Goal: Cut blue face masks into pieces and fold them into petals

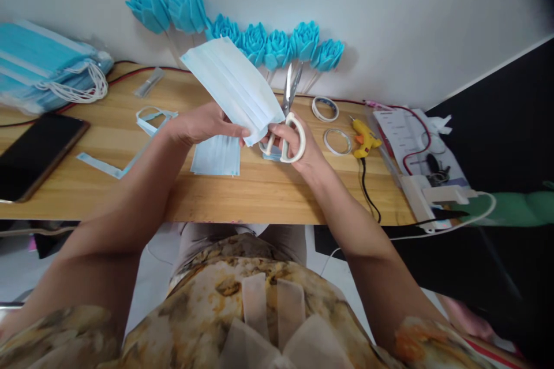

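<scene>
Holding pale-blue, pleated mask (234,83) tilted above tabletop (268,202), lower edge pinched in left fingers (234,130); gripping white-handled scissors (286,107), with parted blades, in right fingers (289,134) by mask's near end.

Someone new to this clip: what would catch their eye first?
Probably the bright blue flowers lined up in front of the wall, behind the table. Next, the pale pleated mask at the centre, held up in the left hand, with the scissors in the right hand, blades pointing away from the person. The yellow glue gun stands out on the table's right side.
</scene>
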`<state>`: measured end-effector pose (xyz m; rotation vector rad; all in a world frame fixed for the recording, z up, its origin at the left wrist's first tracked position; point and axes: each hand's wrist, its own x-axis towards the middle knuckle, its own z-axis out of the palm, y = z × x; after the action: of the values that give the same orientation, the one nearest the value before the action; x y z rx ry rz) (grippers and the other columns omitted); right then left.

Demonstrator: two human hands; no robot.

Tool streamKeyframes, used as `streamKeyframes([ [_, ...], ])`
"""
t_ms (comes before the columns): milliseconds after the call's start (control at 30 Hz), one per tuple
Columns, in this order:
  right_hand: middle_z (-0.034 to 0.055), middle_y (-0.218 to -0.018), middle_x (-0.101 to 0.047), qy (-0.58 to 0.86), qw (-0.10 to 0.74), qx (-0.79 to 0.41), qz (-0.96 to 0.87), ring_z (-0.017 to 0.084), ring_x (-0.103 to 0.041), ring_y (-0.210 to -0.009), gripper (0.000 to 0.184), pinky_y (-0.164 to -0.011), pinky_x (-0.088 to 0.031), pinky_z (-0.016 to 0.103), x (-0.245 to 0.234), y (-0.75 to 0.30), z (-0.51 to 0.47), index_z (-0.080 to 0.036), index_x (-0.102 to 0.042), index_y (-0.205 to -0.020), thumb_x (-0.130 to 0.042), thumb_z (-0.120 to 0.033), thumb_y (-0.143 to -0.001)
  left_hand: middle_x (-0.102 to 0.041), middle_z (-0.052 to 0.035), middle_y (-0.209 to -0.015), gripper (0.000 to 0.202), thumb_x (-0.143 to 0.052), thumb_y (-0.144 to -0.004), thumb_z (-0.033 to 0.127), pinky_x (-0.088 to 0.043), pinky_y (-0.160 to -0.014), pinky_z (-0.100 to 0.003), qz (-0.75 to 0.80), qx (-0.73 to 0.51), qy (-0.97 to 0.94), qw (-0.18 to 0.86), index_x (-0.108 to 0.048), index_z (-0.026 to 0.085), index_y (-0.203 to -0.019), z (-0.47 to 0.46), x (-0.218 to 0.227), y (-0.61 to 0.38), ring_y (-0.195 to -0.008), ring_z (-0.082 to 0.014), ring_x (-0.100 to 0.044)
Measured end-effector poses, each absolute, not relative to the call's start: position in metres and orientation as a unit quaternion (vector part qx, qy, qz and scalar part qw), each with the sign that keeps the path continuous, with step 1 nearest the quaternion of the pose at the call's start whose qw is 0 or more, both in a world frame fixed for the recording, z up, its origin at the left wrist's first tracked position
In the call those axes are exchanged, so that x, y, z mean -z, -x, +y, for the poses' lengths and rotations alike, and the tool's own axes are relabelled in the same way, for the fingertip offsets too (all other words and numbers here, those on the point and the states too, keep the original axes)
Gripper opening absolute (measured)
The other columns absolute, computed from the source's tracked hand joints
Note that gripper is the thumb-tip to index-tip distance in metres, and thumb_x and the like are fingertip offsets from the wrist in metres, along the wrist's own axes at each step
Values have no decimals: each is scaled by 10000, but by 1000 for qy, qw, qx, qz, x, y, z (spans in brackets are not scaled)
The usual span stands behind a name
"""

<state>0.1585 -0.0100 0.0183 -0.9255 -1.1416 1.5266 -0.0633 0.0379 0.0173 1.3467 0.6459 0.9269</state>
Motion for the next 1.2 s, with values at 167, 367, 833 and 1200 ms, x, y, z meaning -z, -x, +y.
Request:
streamKeyframes([
  [167, -21, -814, -698, 387, 494, -622, -468, 159, -719, -746, 465, -710, -628, 317, -16, -159, -9, -226, -595, -985, -882, -418, -673, -730, -61, -866, 613, -926, -610, 440, -630, -858, -480, 301, -415, -635, 577, -703, 216, -1136, 39, -16, 64, -1013, -363, -732],
  [367, -34, -822, -680, 382, 506, -617, -466, 143, -698, -725, 553, -715, -623, 314, -17, -160, -7, -246, -604, -1064, -898, -467, -651, -677, -54, -693, 366, -940, -608, 325, -595, -931, -504, 282, -369, -661, 589, -735, 201, -885, 42, -15, 68, -1000, -379, -718],
  [833, -40, -804, -601, 382, 534, -595, -462, 145, -641, -734, 579, -742, -616, 340, -22, -166, -3, -282, -627, -1152, -878, -445, -657, -673, -38, -636, 222, -836, -745, 417, -630, -795, -404, 280, -319, -731, 534, -739, 217, -747, 49, -13, 75, -689, -242, -694],
  [1200, -18, -885, -601, 393, 534, -581, -471, 145, -642, -783, 580, -767, -626, 342, -22, -167, -4, -299, -637, -1179, -860, -457, -667, -635, -92, -647, 209, -874, -630, 212, -523, -1029, -551, 290, -350, -684, 571, -752, 149, -788, 52, -11, 75, -987, -392, -709],
])
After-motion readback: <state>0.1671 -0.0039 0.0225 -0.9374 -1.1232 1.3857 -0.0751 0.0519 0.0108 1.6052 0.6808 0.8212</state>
